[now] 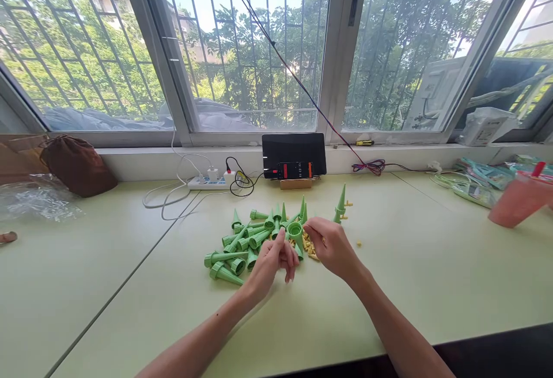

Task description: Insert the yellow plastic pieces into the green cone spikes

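Observation:
My left hand is loosely curled at the right side of a pile of green cone-shaped plastic spikes, its thumb pointing up and apart from the fingers. Just beyond its fingers, one green spike shows its round open end. I see no object plainly gripped in this hand. My right hand is closed in a pinch above small yellow plastic pieces. Whatever its fingertips hold is hidden. Beyond it, green spikes with yellow side pieces stand upright, apparently stacked.
A phone leans against a black tablet at the back. A power strip with cables lies to its left. A brown pouch sits far left, and a pink cup with a red straw far right. One loose yellow piece lies on the table.

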A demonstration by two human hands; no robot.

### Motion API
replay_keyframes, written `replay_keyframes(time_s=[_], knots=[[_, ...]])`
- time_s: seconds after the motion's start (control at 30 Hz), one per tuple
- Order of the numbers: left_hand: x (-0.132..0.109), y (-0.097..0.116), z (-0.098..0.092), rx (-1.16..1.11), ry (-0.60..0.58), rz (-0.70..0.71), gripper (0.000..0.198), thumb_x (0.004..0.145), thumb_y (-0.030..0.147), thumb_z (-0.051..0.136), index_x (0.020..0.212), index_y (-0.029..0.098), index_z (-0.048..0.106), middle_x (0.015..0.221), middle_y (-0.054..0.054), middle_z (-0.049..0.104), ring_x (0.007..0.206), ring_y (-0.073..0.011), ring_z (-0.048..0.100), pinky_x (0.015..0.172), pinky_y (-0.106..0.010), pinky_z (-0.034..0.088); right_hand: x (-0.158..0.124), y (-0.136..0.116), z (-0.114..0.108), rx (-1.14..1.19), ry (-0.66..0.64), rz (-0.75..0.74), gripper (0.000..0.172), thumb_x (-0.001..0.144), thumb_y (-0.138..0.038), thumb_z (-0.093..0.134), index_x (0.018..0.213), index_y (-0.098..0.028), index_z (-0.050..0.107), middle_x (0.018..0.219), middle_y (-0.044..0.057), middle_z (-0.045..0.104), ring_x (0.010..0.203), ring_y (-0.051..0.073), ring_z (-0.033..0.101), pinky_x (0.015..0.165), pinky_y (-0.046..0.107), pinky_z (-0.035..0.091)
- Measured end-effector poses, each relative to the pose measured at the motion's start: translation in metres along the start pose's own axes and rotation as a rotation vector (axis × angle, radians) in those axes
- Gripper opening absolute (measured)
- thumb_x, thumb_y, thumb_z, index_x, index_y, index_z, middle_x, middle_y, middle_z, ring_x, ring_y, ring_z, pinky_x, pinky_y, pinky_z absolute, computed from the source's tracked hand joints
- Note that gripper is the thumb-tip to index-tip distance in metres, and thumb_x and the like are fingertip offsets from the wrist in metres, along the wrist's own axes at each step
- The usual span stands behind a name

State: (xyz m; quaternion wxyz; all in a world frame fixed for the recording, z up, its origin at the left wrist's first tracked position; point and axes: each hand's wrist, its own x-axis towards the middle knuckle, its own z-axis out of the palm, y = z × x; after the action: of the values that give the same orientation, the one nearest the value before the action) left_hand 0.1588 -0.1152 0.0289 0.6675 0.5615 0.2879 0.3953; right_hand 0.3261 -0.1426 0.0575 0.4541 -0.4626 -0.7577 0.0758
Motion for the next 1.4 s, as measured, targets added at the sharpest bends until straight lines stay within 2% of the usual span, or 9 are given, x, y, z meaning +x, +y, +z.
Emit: replay_keyframes(time_s=[0.1,0.23,0.4,0.6,0.8,0.97,1.1,1.3,1.4], knots=[[0.0,-0.001,-0.001,-0.047,-0.065,-0.089,0.072,0.087,0.069,0.036,0.047,0.012,0.055,0.055,-0.007,0.059,0.037,-0.0111,0.051,0.037,-0.024,0.04,-0.001,-0.001,0.001,-0.013,-0.059,-0.037,0.029,0.099,-0.021,0.037,0.072,-0.019,0.048,0.067,0.0,0.048,0.063,0.013,0.042,0.059,0.025,0.033],[0.0,-0.003,-0.002,-0.052,-0.136,-0.136,0.076,0.087,0.071,0.033,0.058,0.009,0.066,0.059,-0.012,0.064,0.041,-0.0135,0.054,0.041,-0.025,0.042,-0.002,0.0,0.002,-0.025,-0.118,-0.048,0.029,0.099,-0.019,0.038,0.073,-0.019,0.052,0.069,0.0,0.049,0.063,0.013,0.042,0.059,0.024,0.033],[0.0,-0.006,-0.003,-0.059,-0.098,-0.095,0.066,0.089,0.065,0.038,0.074,0.009,0.069,0.058,-0.01,0.064,0.041,-0.0141,0.054,0.041,-0.025,0.042,-0.002,0.002,0.002,-0.005,-0.121,-0.042,0.028,0.098,-0.019,0.04,0.073,-0.019,0.052,0.068,-0.001,0.049,0.062,0.013,0.042,0.059,0.024,0.033],[0.0,-0.005,-0.006,-0.011,-0.076,-0.087,0.062,0.089,0.064,0.039,0.083,0.009,0.066,0.047,-0.006,0.059,0.038,-0.014,0.051,0.042,-0.025,0.041,-0.001,0.0,0.001,-0.008,-0.133,-0.026,0.03,0.099,-0.02,0.039,0.071,-0.019,0.05,0.066,-0.001,0.05,0.061,0.012,0.042,0.059,0.024,0.033],[-0.001,-0.002,-0.004,0.045,-0.014,-0.009,0.047,0.087,0.06,0.051,0.082,0.014,0.059,0.044,0.001,0.054,0.037,-0.012,0.05,0.039,-0.022,0.039,-0.002,-0.001,0.001,-0.043,-0.143,-0.001,0.03,0.096,-0.017,0.039,0.067,-0.02,0.042,0.061,-0.003,0.044,0.056,0.012,0.037,0.055,0.024,0.028],[-0.004,0.001,-0.003,0.17,0.03,0.082,0.038,0.086,0.054,0.057,0.089,0.016,0.054,0.046,0.005,0.052,0.038,-0.0114,0.052,0.039,-0.02,0.038,-0.003,0.0,0.002,-0.077,-0.161,0.045,0.029,0.096,-0.017,0.038,0.067,-0.02,0.034,0.058,-0.004,0.039,0.053,0.011,0.029,0.052,0.024,0.024],[-0.004,-0.004,-0.005,0.252,0.05,0.125,0.036,0.087,0.049,0.059,0.098,0.015,0.054,0.045,0.004,0.056,0.035,-0.0098,0.048,0.039,-0.02,0.038,-0.003,0.001,0.001,-0.118,-0.181,0.064,0.029,0.095,-0.018,0.038,0.067,-0.02,0.03,0.059,-0.004,0.04,0.053,0.011,0.029,0.053,0.024,0.023],[-0.003,-0.011,-0.006,0.27,0.023,0.212,0.035,0.088,0.043,0.059,0.109,0.015,0.058,0.048,0.006,0.052,0.038,-0.01,0.05,0.036,-0.019,0.04,-0.003,0.001,0.001,-0.116,-0.193,0.07,0.031,0.098,-0.021,0.034,0.068,-0.02,0.027,0.058,-0.004,0.039,0.052,0.011,0.027,0.053,0.024,0.022],[-0.002,-0.011,-0.006,0.315,0.053,0.227,0.035,0.09,0.041,0.058,0.114,0.016,0.059,0.048,0.006,0.05,0.041,-0.0099,0.051,0.037,-0.018,0.04,-0.003,0.002,0.001,-0.093,-0.166,0.059,0.029,0.097,-0.02,0.035,0.069,-0.02,0.028,0.06,-0.004,0.041,0.053,0.011,0.029,0.053,0.024,0.022]])
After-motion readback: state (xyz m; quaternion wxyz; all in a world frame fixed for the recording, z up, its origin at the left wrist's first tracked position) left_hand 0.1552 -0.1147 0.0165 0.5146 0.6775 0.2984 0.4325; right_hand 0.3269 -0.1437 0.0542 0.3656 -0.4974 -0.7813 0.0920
